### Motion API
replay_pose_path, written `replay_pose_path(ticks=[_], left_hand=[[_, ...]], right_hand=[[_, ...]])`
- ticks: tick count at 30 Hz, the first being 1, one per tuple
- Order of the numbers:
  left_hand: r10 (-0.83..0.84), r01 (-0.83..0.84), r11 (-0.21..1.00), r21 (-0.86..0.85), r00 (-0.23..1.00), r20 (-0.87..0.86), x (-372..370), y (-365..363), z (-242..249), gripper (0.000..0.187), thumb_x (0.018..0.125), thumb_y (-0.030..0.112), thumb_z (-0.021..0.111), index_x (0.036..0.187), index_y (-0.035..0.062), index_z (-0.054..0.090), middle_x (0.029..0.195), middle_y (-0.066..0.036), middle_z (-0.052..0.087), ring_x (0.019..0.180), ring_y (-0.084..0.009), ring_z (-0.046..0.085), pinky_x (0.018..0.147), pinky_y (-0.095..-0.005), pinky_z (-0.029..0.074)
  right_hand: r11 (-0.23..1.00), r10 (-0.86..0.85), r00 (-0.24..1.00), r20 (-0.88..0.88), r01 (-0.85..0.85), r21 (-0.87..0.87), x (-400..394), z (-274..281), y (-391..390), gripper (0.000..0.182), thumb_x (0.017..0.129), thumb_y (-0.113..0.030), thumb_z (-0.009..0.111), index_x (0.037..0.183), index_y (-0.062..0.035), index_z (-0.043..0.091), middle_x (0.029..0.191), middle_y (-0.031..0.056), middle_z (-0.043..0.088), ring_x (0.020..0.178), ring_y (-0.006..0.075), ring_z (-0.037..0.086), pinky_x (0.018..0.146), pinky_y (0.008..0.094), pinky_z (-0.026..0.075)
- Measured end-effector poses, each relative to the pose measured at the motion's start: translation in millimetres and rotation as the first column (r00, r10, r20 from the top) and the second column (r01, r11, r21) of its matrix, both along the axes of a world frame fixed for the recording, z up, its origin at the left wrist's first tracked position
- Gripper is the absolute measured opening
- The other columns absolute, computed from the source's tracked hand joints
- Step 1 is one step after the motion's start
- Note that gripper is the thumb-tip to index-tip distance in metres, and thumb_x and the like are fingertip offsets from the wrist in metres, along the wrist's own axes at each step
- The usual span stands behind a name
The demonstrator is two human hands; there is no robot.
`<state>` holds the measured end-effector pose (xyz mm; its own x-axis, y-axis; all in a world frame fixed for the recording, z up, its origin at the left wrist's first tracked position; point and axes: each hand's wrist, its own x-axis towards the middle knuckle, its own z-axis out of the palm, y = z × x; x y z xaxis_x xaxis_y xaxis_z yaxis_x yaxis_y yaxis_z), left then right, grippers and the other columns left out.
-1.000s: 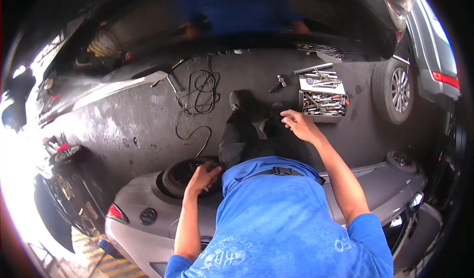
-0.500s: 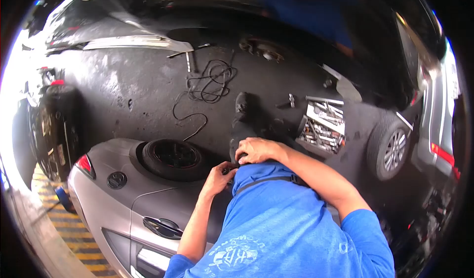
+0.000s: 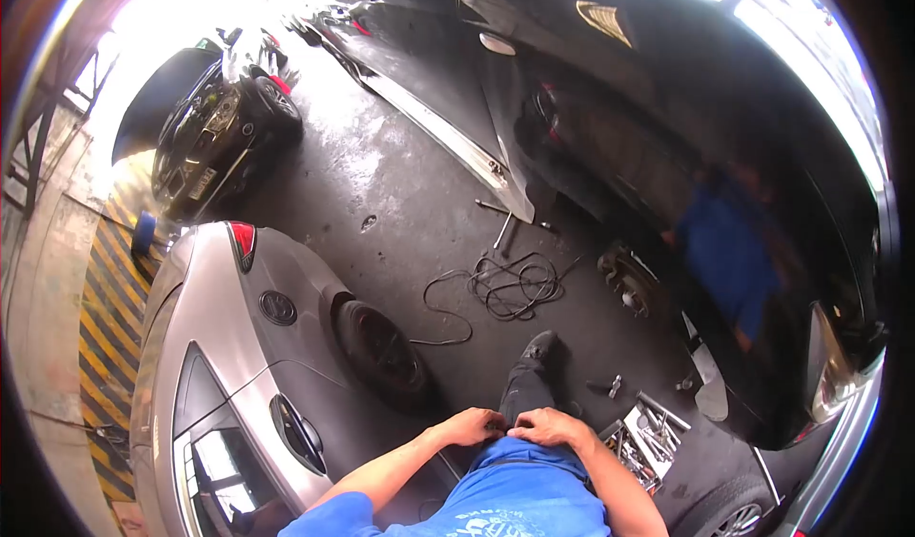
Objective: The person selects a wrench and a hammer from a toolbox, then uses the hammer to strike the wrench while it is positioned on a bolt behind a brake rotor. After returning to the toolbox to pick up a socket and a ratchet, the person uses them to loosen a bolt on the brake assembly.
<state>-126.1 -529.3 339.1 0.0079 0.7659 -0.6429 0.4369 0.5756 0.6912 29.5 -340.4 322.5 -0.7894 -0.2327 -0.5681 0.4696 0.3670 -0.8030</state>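
Observation:
My left hand [image 3: 474,426] is in front of my waist with its fingers curled together. Close beside it, my right hand [image 3: 548,427] is also closed, thumb toward the left hand. Both are at the lower hem of my blue shirt [image 3: 529,485], above my dark trousers [image 3: 522,389]. Whatever lies between the fingers is too small and dark to make out. Left of me stands a grey car [image 3: 286,365] with a dark wheel [image 3: 383,348] at its side.
A black car [image 3: 629,175] stands ahead and right, its brake hub [image 3: 629,284] exposed. A coiled black cable [image 3: 519,287] and a cross wrench [image 3: 505,224] lie on the floor. On the right are a tool tray [image 3: 658,439] and a loose wheel [image 3: 734,513].
My view has swung to the left and up. My right hand has come off the upper thigh area to the shirt hem, and the two hands are now level, side by side.

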Motion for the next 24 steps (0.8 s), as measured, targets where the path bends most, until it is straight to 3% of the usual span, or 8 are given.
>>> replay_pose_path(ticks=[2, 6, 13, 15, 17, 20, 23, 24], left_hand=[[-0.022, 0.088, 0.956, 0.280, 0.973, -0.231, 1.9, -17.7, -42.5, 0.034, 0.094, 0.027, 0.065, 0.122, 0.0080, 0.066, 0.108, -0.016, 0.069, 0.090, -0.0325, 0.071, 0.075, -0.0431, 0.057], [0.027, 0.048, 0.984, 0.174, 0.915, -0.402, 3.2, 0.6, -14.0, 0.031, 0.094, 0.026, 0.064, 0.115, 0.0040, 0.064, 0.107, -0.017, 0.064, 0.096, -0.0383, 0.068, 0.076, -0.0465, 0.057], [0.224, -0.154, 0.974, 0.168, 0.780, -0.584, 16.0, 9.1, -81.7, 0.024, 0.096, 0.028, 0.064, 0.107, 0.0070, 0.061, 0.102, -0.016, 0.063, 0.090, -0.0376, 0.069, 0.070, -0.0479, 0.058], [0.305, -0.224, 0.951, 0.212, 0.787, -0.537, 28.6, 6.8, -76.3, 0.027, 0.096, 0.029, 0.062, 0.111, 0.0062, 0.059, 0.097, -0.020, 0.066, 0.090, -0.0396, 0.070, 0.070, -0.0496, 0.058], [0.235, -0.234, 0.971, 0.051, 0.889, -0.393, 27.0, -2.3, -65.6, 0.034, 0.094, 0.029, 0.064, 0.116, 0.0034, 0.062, 0.101, -0.024, 0.069, 0.094, -0.0456, 0.067, 0.075, -0.0512, 0.054], [-0.014, 0.005, 0.997, -0.080, 0.994, -0.107, 20.8, 2.0, -30.5, 0.040, 0.092, 0.027, 0.066, 0.121, -0.0002, 0.063, 0.105, -0.026, 0.071, 0.101, -0.0435, 0.068, 0.081, -0.0473, 0.053], [0.058, -0.046, 0.994, -0.097, 0.992, 0.116, 12.9, 2.1, -25.8, 0.048, 0.090, 0.026, 0.070, 0.128, -0.0025, 0.062, 0.113, -0.027, 0.070, 0.105, -0.0389, 0.069, 0.088, -0.0444, 0.052], [0.156, -0.162, 0.984, 0.075, 0.985, 0.074, 17.7, -7.6, -40.8, 0.046, 0.091, 0.021, 0.071, 0.129, -0.0032, 0.062, 0.110, -0.019, 0.074, 0.100, -0.0262, 0.070, 0.085, -0.0386, 0.052]], right_hand=[[0.999, -0.011, 0.998, 0.066, 0.009, 0.039, -4.0, 6.0, -6.1, 0.065, 0.094, -0.062, 0.060, 0.114, -0.0007, 0.071, 0.106, 0.0225, 0.073, 0.102, 0.0363, 0.070, 0.090, 0.0422, 0.053], [0.999, 0.026, 1.000, 0.010, -0.026, 0.027, -2.2, -1.7, -15.3, 0.055, 0.091, -0.052, 0.066, 0.109, 0.0000, 0.072, 0.100, 0.0231, 0.073, 0.097, 0.0364, 0.070, 0.087, 0.0428, 0.053], [0.997, 0.013, 1.000, -0.021, -0.015, -0.077, -4.0, -4.2, -21.4, 0.042, 0.090, -0.041, 0.069, 0.102, -0.0008, 0.073, 0.089, 0.0188, 0.072, 0.085, 0.0269, 0.068, 0.079, 0.0403, 0.052], [0.996, -0.019, 1.000, -0.020, 0.018, -0.082, -2.5, -2.4, -18.0, 0.042, 0.090, -0.041, 0.069, 0.101, -0.0009, 0.073, 0.087, 0.0166, 0.072, 0.083, 0.0243, 0.067, 0.078, 0.0392, 0.051], [0.986, -0.122, 0.992, 0.014, 0.123, -0.110, 3.0, 0.3, -17.0, 0.041, 0.090, -0.040, 0.070, 0.100, -0.0008, 0.073, 0.085, 0.0142, 0.072, 0.081, 0.0219, 0.066, 0.076, 0.0380, 0.051], [0.970, -0.181, 0.983, 0.028, 0.183, -0.161, 6.7, -0.9, -17.6, 0.040, 0.090, -0.040, 0.071, 0.098, -0.0011, 0.073, 0.082, 0.0107, 0.071, 0.078, 0.0187, 0.064, 0.075, 0.0361, 0.051], [0.966, -0.197, 0.980, 0.009, 0.196, -0.170, 4.9, 1.6, -21.9, 0.038, 0.091, -0.039, 0.071, 0.097, -0.0014, 0.073, 0.080, 0.0082, 0.069, 0.076, 0.0155, 0.062, 0.073, 0.0337, 0.050], [0.968, -0.198, 0.980, -0.008, 0.194, -0.157, 5.4, -0.4, -23.6, 0.038, 0.091, -0.039, 0.071, 0.097, -0.0014, 0.073, 0.080, 0.0080, 0.069, 0.076, 0.0154, 0.062, 0.073, 0.0336, 0.050]])
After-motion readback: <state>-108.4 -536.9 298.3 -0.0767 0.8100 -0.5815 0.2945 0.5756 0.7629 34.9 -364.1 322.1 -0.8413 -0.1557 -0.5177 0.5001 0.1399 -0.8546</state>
